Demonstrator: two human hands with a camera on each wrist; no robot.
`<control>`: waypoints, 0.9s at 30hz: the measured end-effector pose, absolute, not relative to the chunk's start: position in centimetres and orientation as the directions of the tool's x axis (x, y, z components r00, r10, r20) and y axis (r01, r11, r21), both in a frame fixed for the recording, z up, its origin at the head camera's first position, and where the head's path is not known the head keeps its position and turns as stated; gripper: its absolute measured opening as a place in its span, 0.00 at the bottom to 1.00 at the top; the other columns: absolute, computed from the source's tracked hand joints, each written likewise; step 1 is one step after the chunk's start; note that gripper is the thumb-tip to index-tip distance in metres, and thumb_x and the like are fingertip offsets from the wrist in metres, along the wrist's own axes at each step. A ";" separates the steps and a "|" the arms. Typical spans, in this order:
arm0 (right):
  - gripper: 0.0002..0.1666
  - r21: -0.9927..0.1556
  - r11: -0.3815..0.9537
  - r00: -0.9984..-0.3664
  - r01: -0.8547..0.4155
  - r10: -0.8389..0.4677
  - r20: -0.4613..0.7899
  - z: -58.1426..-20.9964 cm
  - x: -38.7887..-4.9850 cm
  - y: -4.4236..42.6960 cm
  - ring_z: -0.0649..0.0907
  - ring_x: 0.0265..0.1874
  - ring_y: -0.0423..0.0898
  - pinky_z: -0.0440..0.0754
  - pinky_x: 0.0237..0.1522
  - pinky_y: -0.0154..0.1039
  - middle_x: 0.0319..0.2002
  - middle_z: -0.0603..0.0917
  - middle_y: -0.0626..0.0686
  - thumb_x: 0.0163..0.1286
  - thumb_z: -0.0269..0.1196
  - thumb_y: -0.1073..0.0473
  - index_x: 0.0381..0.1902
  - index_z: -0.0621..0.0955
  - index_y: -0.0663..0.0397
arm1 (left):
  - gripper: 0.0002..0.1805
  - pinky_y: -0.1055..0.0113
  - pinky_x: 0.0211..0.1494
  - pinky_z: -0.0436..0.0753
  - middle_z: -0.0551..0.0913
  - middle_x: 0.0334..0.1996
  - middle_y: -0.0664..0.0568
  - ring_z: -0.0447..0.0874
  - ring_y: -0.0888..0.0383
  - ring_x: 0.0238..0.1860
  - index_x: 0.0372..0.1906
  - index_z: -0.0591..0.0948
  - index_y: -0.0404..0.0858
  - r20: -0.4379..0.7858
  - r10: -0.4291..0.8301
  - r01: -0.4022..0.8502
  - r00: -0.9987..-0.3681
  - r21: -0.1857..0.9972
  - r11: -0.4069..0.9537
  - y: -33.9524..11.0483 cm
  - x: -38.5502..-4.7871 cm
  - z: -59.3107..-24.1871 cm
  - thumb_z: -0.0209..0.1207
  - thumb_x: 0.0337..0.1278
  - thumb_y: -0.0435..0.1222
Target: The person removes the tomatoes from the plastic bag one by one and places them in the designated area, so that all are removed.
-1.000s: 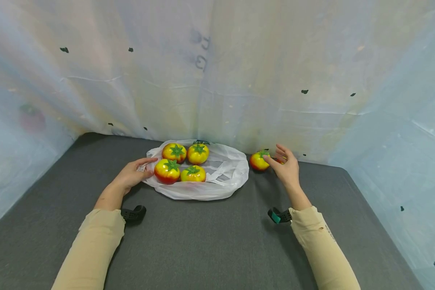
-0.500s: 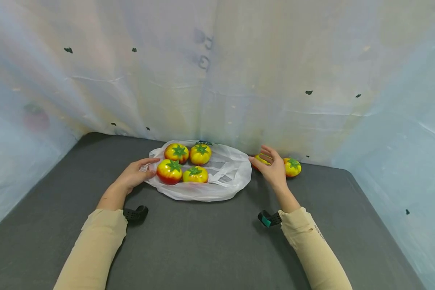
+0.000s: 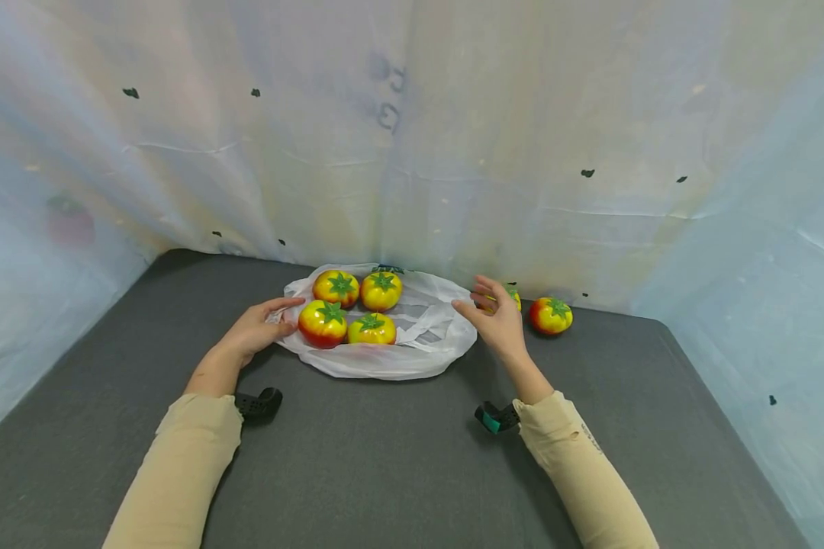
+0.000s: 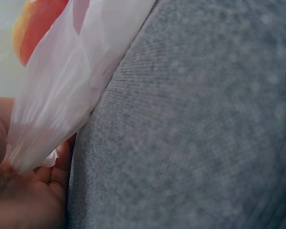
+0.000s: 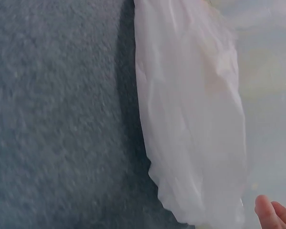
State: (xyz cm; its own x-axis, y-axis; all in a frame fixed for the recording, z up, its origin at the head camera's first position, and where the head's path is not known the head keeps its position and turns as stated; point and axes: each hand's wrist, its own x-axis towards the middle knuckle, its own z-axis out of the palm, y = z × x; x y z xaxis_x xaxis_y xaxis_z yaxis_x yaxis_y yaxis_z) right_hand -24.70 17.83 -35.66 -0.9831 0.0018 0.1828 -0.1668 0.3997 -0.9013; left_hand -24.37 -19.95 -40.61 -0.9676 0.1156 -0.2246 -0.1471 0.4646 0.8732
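Observation:
An opened white plastic bag [image 3: 422, 358] lies on the table with several glossy yellow-red tomatoes [image 3: 323, 325] inside, each topped by a green star-shaped calyx. My left hand [image 3: 250, 332] grips the bag's left edge; in the left wrist view the gathered plastic [image 4: 47, 109] runs into that hand, between thumb and fingers. Just off the bag's right rim, my right hand [image 3: 503, 326] holds nothing, its fingers loosely spread. Behind it another tomato [image 3: 513, 296] is partly hidden. In the right wrist view, fingertips [image 5: 264, 212] show beside the bag [image 5: 193, 114], apart from it.
One more tomato [image 3: 551, 316] sits on the dark grey table [image 3: 384, 473], to the right of my right hand. Pale plastic sheeting [image 3: 453, 152] hangs along the table's back and sides.
My right hand has moved left from the loose tomatoes to the bag's right rim, uncovering the rightmost tomato. My left hand keeps its grip on the bag.

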 end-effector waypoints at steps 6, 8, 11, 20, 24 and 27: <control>0.39 -0.909 0.372 -0.982 -0.185 -0.036 0.185 -35.7 -24.5 16.9 0.74 0.62 0.59 0.70 0.65 0.53 0.65 0.71 0.65 0.61 0.68 0.58 0.68 0.67 0.59 | 0.32 0.31 0.69 0.44 0.43 0.75 0.33 0.37 0.33 0.74 0.72 0.62 0.41 -0.223 0.123 -0.143 -0.967 0.876 0.462 -20.0 -24.4 -40.7 0.53 0.64 0.32; 0.39 -0.911 0.363 -0.981 -0.193 -0.047 0.189 -35.8 -24.5 16.7 0.74 0.62 0.59 0.71 0.63 0.53 0.64 0.71 0.65 0.61 0.68 0.59 0.68 0.67 0.59 | 0.32 0.30 0.69 0.44 0.44 0.75 0.33 0.36 0.33 0.74 0.72 0.62 0.41 -0.225 0.124 -0.144 -0.967 0.875 0.463 -20.0 -24.4 -40.6 0.53 0.64 0.32; 0.38 -0.910 0.360 -0.978 -0.206 -0.058 0.198 -35.9 -24.4 16.3 0.75 0.61 0.58 0.73 0.61 0.53 0.63 0.72 0.65 0.61 0.69 0.60 0.67 0.68 0.58 | 0.32 0.30 0.69 0.44 0.44 0.75 0.33 0.37 0.33 0.74 0.72 0.62 0.41 -0.226 0.124 -0.145 -0.966 0.873 0.465 -19.9 -24.3 -40.6 0.53 0.64 0.33; 0.35 -0.896 0.373 -0.970 -0.242 -0.093 0.223 -36.3 -24.2 15.0 0.78 0.58 0.57 0.77 0.58 0.52 0.61 0.75 0.63 0.60 0.69 0.59 0.64 0.71 0.60 | 0.31 0.31 0.69 0.44 0.44 0.75 0.33 0.37 0.34 0.74 0.72 0.62 0.41 -0.230 0.119 -0.152 -0.966 0.875 0.460 -19.8 -24.3 -40.6 0.53 0.64 0.32; 0.35 -0.892 0.385 -0.971 -0.238 -0.108 0.213 -36.5 -24.2 14.5 0.79 0.57 0.55 0.78 0.57 0.51 0.61 0.76 0.62 0.60 0.69 0.58 0.64 0.72 0.58 | 0.31 0.31 0.69 0.42 0.43 0.75 0.33 0.36 0.34 0.74 0.72 0.62 0.41 -0.231 0.121 -0.152 -0.965 0.876 0.459 -19.8 -24.3 -40.6 0.53 0.64 0.32; 0.34 -0.888 0.394 -0.971 -0.239 -0.122 0.207 -36.6 -24.2 14.0 0.79 0.57 0.55 0.78 0.57 0.50 0.60 0.76 0.62 0.60 0.69 0.58 0.64 0.72 0.58 | 0.31 0.31 0.69 0.43 0.44 0.75 0.33 0.36 0.34 0.74 0.72 0.62 0.41 -0.232 0.121 -0.153 -0.965 0.875 0.459 -19.9 -24.3 -40.6 0.53 0.64 0.32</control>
State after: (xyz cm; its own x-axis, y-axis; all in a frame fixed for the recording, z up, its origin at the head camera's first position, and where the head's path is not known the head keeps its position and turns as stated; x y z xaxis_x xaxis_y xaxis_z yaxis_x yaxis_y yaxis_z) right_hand -24.23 13.99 -36.64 -0.9706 -0.1222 0.2072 -0.2390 0.3936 -0.8877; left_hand -24.31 -19.87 -40.62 -0.9650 0.1215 -0.2323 -0.1530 0.4586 0.8754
